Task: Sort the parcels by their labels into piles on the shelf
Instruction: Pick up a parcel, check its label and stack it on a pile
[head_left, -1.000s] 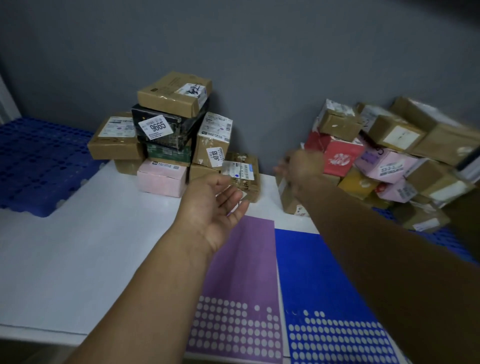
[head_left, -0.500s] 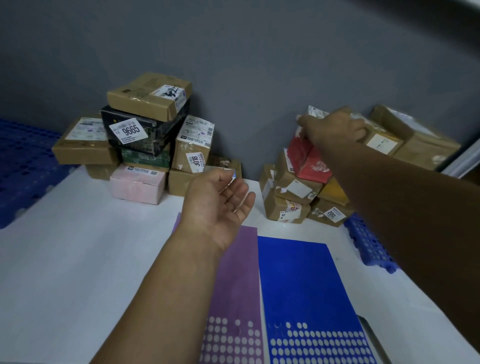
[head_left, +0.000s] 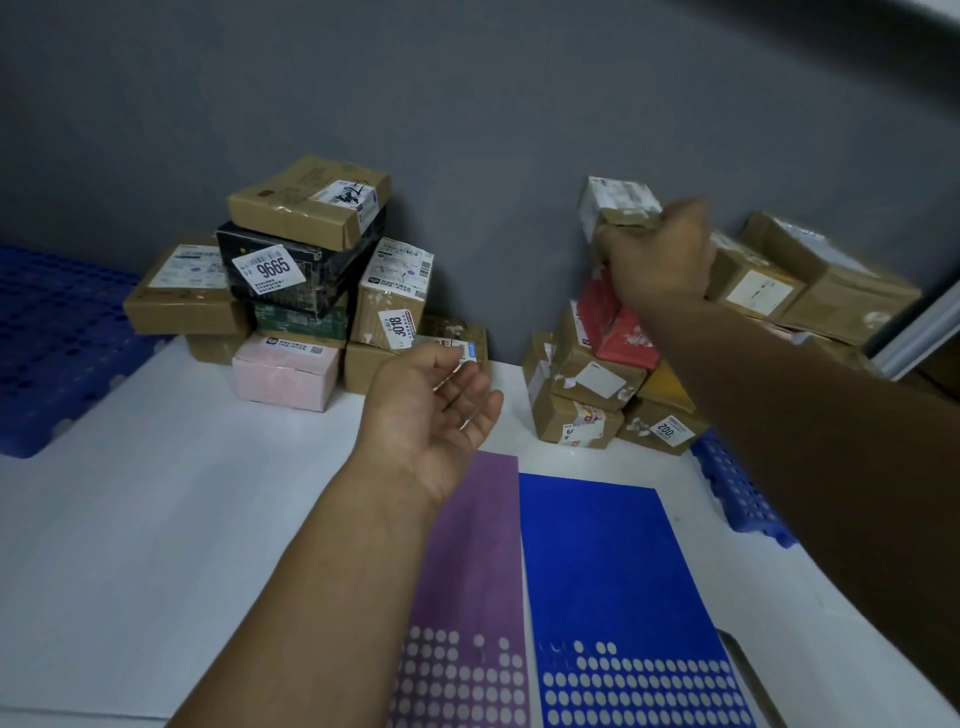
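1. Head view: the right hand (head_left: 657, 254), which was resting on the right pile (head_left: 587, 384) half a second ago, now grips a white-labelled brown parcel (head_left: 618, 200) raised just above it, likely the next to sort.
2. The left hand (head_left: 431, 405) hovers palm-up over the white shelf (head_left: 156, 493), fingers relaxed and empty.
3. No bins are visible; other parcels sit stacked in the left pile (head_left: 306, 270).

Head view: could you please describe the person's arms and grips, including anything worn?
The left arm and right arm are bare as far as the frame edge; no sleeves show. The left grip and right grip are ungloved, with no ring, watch or band visible. No markings show.
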